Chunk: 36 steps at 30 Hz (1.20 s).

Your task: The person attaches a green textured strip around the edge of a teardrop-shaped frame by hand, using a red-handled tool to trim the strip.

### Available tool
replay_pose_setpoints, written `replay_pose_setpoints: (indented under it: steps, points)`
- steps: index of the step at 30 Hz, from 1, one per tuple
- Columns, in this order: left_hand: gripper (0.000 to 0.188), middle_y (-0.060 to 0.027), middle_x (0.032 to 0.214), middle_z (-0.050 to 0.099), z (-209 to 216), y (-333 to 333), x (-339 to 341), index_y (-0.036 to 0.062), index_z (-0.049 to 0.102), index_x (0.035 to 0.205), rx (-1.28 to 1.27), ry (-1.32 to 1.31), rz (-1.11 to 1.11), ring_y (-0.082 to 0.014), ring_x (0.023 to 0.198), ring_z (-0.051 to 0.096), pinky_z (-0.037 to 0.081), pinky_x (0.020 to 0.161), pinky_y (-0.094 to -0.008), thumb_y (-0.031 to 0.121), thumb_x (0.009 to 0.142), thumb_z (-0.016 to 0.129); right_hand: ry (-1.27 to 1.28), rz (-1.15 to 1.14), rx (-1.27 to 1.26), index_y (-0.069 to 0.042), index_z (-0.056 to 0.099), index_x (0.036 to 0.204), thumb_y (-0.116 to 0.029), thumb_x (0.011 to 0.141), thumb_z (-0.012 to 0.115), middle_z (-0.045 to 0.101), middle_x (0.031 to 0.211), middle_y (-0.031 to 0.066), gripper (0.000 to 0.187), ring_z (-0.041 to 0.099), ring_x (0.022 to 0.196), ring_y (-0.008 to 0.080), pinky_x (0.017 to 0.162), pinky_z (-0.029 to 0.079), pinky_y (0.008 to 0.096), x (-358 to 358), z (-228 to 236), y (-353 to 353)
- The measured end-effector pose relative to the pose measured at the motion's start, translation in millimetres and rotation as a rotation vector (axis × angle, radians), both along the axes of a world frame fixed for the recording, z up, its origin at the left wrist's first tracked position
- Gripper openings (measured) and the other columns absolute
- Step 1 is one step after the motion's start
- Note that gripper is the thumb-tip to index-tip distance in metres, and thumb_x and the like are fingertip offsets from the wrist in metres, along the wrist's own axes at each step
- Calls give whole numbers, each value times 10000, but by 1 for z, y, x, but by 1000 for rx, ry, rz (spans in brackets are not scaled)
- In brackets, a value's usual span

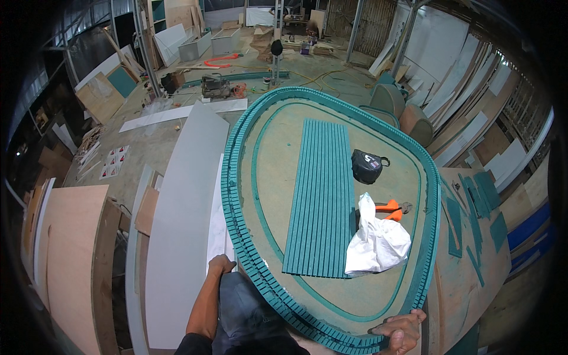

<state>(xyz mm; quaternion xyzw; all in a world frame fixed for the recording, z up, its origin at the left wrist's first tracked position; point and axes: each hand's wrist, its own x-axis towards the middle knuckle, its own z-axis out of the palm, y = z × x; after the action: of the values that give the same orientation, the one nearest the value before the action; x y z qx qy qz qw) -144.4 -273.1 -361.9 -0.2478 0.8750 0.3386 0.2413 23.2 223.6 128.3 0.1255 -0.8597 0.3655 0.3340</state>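
In front of me lies a rounded board with a raised teal rim cut by close slots, a pale brown inside and a thin teal line round it. My right hand grips the rim at its near right corner. Beside my thigh, my left hand is curled at a white panel's edge, close to the rim; what its fingers hold is hidden. Within the rim rest a grooved teal panel, a black tape measure, orange-handled pincers and a crumpled white bag partly covering them.
A tall white panel stands on the left, past it a plywood box. To the right, a wooden worktop bears teal offcuts. Beyond are a compressor, cables and boards leaning on the wall.
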Motion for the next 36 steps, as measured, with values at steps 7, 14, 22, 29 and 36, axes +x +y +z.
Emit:
replay_pose_setpoints:
  steps: [7,14,22,29,36]
  points:
    - [578,-231,1211,734,51,28,0,1,772,1134,-159,-33,-162,-387,1151,699,549,981,-462,503,872,655,8,-19,5,-50,765,655,-319,1026,470,671,648,51,546,638,689,239,866,394,416,0,1,-3]
    - [602,-230,1238,724,-5,4,-2,-3,759,1163,-22,-44,-6,-381,1175,691,548,991,-455,518,883,651,9,-19,7,-53,763,652,-315,1026,467,668,647,46,543,631,683,234,890,381,409,2,2,-5]
    - [626,-227,1240,724,16,18,-6,1,762,1159,-92,-86,-50,-379,1177,690,552,984,-455,555,890,649,-9,-22,5,-57,768,656,-313,1023,464,674,653,43,541,627,696,233,892,379,408,-1,3,2]
    - [529,-208,1191,744,84,39,4,28,788,1089,-307,-100,-226,-362,1132,714,566,947,-457,487,861,658,81,-47,153,-77,768,664,-264,1011,460,677,659,86,499,652,705,258,823,476,464,-2,-15,5]
    - [414,-212,1165,751,113,56,-2,25,782,1103,-262,-65,-210,-365,1108,725,581,904,-473,276,840,583,344,54,363,-43,762,785,-212,1076,403,670,650,109,492,622,608,253,607,500,435,-3,-33,36]
